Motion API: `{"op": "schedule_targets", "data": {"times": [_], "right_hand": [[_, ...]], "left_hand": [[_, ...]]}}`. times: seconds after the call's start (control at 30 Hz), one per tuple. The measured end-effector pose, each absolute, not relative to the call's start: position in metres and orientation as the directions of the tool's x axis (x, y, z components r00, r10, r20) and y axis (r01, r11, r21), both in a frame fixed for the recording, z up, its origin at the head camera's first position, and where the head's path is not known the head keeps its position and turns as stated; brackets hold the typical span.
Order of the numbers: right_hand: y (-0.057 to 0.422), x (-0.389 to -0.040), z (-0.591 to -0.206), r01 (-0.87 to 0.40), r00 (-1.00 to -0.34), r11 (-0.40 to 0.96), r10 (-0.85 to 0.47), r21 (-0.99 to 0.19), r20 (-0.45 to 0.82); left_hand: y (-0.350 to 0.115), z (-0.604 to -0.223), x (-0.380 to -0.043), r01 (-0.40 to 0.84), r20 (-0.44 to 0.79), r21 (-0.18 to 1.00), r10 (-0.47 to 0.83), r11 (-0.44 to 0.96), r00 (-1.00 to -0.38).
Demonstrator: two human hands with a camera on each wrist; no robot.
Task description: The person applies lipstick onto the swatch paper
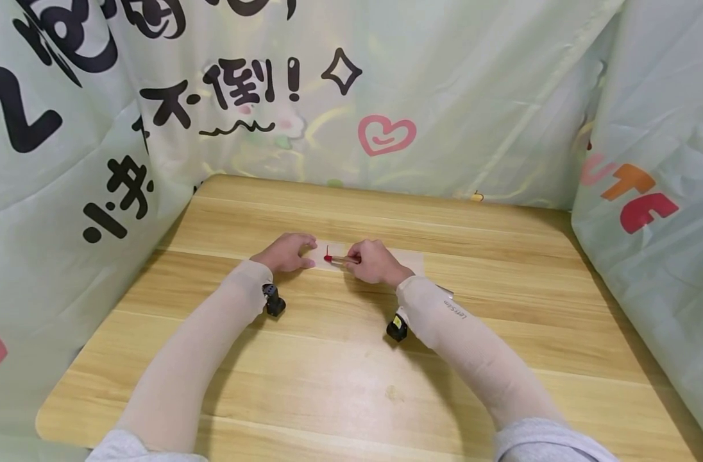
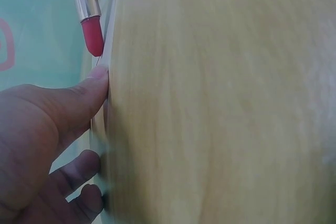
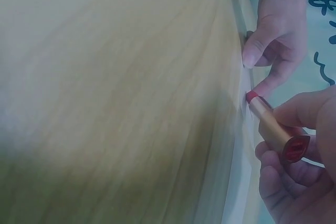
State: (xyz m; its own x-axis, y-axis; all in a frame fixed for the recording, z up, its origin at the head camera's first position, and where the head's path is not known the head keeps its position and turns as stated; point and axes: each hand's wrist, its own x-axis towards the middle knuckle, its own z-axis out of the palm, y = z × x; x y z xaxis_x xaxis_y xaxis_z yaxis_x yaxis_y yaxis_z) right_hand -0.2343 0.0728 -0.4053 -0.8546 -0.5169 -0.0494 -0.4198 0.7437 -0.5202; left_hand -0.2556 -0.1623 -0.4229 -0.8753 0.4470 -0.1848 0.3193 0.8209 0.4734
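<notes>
A gold-cased lipstick (image 3: 275, 132) with a red tip is pinched between the thumb and fingers of my right hand (image 1: 374, 262). Its red end points left and meets a strip of pale, thin paper (image 1: 410, 259) lying on the table. A short red line (image 1: 327, 249) shows on the paper beside the tip. My left hand (image 1: 287, 252) rests at the paper's left end, thumb and fingers spread apart around that edge. In the left wrist view, the lipstick's red bullet (image 2: 93, 36) stands just beyond the left thumb's tip. My right hand covers the middle of the paper.
The wooden table (image 1: 340, 372) has rounded corners. Printed curtains (image 1: 473, 96) hang behind it and along both sides. Small black cameras sit on the left wrist (image 1: 274, 300) and the right wrist (image 1: 397, 328). A thin shiny edge (image 1: 446, 292) shows behind the right wrist.
</notes>
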Motion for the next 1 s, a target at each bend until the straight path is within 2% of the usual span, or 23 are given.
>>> {"op": "schedule_targets", "data": {"times": [1.0], "right_hand": [[0.0724, -0.2328, -0.4037, -0.435, -0.853, 0.752, -0.520, -0.495, -0.040]], "left_hand": [[-0.1622, -0.4247, -0.2561, 0.295, -0.184, 0.498, 0.431, 0.816, -0.883]]}}
